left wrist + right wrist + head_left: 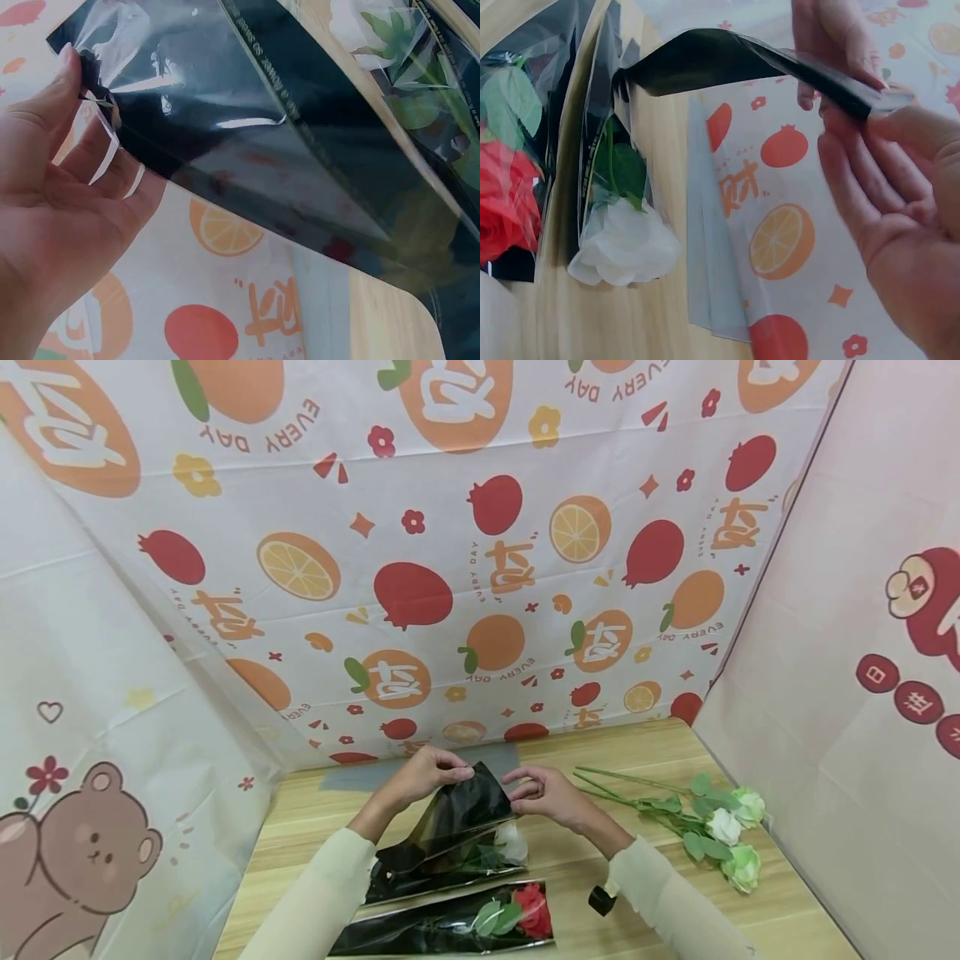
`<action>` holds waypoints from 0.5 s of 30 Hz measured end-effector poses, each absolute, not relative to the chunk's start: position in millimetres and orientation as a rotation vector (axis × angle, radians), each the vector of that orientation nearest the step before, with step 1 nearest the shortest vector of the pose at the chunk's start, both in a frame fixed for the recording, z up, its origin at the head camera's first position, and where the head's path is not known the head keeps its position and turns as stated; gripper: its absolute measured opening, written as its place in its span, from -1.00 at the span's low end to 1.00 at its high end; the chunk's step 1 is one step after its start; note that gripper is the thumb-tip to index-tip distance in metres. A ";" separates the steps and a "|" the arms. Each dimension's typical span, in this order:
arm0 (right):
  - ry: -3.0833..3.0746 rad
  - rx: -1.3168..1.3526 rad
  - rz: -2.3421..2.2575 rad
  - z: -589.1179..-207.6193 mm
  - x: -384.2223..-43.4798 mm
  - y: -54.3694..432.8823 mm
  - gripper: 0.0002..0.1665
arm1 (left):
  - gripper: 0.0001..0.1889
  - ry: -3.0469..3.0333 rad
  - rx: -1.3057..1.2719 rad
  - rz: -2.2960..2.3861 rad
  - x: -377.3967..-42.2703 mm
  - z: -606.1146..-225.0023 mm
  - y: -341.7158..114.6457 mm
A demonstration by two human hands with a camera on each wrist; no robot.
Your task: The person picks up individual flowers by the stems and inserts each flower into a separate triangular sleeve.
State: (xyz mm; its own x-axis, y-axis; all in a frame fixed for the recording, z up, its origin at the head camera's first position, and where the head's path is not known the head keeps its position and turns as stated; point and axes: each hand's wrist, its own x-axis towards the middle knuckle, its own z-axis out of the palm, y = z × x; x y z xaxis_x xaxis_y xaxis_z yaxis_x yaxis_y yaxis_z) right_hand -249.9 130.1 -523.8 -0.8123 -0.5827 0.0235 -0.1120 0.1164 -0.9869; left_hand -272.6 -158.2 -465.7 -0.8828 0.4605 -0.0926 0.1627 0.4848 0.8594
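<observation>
In the head view, a black wrapping sleeve (468,802) sits at six o'clock from the centre, raised above the wooden table (600,860); the left hand (423,774) pinches its upper corner at ten o'clock between thumb and fingers; the right hand (551,795) pinches its edge at three o'clock; a wrapped white rose (512,843) lies at four o'clock from the sleeve, though whether the two join is unclear; a wrapped red rose (532,910) lies at five o'clock; loose pale flowers (725,827) lie well apart, at three o'clock.
</observation>
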 end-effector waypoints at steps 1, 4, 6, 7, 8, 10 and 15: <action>2.077 -0.689 -1.712 -522.7 -249.5 129.1 -0.48 | -0.76 2.424 0.537 1.346 -272.2 -465.0 -156.8; 2.209 -0.716 -1.623 -519.3 -249.0 124.2 -0.53 | -0.78 2.423 0.583 1.332 -270.8 -463.6 -151.7; 2.263 -0.705 -1.589 -516.5 -248.9 120.0 -0.54 | -0.80 2.428 0.614 1.323 -269.6 -462.6 -147.4; 2.285 -0.699 -1.573 -515.3 -248.9 117.9 -0.53 | -0.82 2.435 0.620 1.316 -268.7 -462.0 -145.1; 2.297 -0.690 -1.563 -514.3 -249.1 115.9 -0.53 | -0.82 2.441 0.637 1.311 -268.0 -461.9 -143.0; 2.313 -0.687 -1.552 -513.5 -250.7 111.5 -0.53 | -0.82 2.461 0.661 1.295 -266.5 -461.5 -139.1; 2.382 -0.722 -1.473 -515.6 -257.3 99.9 -0.71 | -0.83 2.511 0.665 1.277 -264.3 -460.5 -131.1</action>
